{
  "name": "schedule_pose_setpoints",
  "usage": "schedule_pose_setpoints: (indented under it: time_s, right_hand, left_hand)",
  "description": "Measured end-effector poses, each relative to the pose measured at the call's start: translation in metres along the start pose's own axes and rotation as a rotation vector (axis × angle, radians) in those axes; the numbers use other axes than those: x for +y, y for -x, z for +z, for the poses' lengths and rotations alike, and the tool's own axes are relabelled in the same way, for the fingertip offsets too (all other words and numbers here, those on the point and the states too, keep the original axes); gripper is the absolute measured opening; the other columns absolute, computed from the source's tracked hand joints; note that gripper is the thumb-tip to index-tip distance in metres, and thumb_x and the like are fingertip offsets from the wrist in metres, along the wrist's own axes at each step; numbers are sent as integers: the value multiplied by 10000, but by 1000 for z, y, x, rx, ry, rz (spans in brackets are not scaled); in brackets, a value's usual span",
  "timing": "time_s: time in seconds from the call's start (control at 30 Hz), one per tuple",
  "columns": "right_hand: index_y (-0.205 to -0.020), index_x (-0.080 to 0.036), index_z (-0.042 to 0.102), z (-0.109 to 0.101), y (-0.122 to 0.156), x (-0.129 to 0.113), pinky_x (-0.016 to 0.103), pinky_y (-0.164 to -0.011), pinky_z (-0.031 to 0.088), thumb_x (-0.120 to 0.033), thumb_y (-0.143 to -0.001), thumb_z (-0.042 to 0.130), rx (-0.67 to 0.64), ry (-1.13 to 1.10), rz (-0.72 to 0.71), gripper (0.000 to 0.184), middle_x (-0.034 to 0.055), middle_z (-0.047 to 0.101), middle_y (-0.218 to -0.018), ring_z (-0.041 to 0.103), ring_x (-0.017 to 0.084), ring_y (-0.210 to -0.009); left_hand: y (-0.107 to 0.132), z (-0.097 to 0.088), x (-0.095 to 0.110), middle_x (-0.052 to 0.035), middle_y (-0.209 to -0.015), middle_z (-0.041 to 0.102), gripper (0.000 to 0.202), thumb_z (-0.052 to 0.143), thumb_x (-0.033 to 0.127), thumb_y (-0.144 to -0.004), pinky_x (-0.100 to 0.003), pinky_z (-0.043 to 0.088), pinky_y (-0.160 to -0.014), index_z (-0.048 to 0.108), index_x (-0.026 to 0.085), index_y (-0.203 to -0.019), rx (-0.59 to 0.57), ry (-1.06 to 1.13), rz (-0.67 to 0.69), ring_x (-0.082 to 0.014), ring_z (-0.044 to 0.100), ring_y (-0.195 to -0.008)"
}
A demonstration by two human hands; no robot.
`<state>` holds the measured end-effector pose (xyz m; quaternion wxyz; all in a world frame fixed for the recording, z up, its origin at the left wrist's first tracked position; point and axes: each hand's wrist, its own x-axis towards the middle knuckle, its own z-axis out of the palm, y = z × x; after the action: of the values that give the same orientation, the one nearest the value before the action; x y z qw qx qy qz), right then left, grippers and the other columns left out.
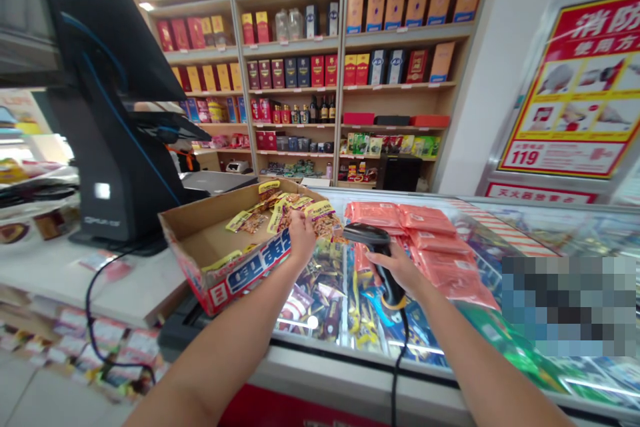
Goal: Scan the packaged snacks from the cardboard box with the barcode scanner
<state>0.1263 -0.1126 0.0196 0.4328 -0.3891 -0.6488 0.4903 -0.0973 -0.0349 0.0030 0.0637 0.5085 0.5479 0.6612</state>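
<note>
**L hand** (303, 240): fingers (299, 220) curled down at front edge of tray, among pkts. Grip on any pkt cannot be confirmed; fingertips hidden.

**R hand** (395, 272): fingers (384, 268) closed round handle of barcode scanner (374, 239). Grip firm, thumb side partly obscured.

**Scanner**: black w/ yellow trim, head angled up-left, held above glass. Coiled cable (400, 360) runs down past freezer edge, lower end cut off by frame.

**Snack pkts** (280, 217): small, yellow-labelled, loose in tray, piled toward far R corner. Individual labels unreadable.

**Cardboard tray** (250, 274): low, printed red/blue/white front wall, text not legible. Sits tilted on freezer edge and bench, L hand at its front wall.

**Chest freezer** (525, 227): glass top, mixed colourful pkts (325, 300) beneath; glare hampers ID. Salmon-pink flat packs (435, 240) stacked on glass, just R of scanner.

**Bench** (115, 280): white, black cable (95, 307) on it. POS terminal (115, 147) stands at back, screen edge-on, blocking view behind.

**Background**: wooden shelves (295, 80) of boxed, bottled goods. Red/yellow fire-safety poster (565, 87) on wall, cut off at R.

**Obscured**: pixelated block (565, 304) over lower R; contents cannot be made out.
</note>
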Motion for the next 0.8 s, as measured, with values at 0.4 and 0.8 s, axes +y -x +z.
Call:
schedule_pose_setpoints:
  time_s: [0.4,0.8]
  right_hand:
    - [-583,-182,556,0,1,-1,249,-403,433,-398,-693,661,9,-2,16,264,-15,560,-474,531,125,-363]
    - [-614,-181,554,1,1,-1,247,-405,423,-402,-683,685,66,-28,9,265,-17,578,-490,538,126,-367]
  left_hand:
    - [-2,2,-8,17,-670,485,182,523,170,-853,-293,413,-685,381,236,-760,9,7,25,-180,521,-655]
    - [-1,4,-12,12,-677,518,153,528,195,-849,-298,449,-709,401,231,-771,-3,24,17,-177,554,-672]
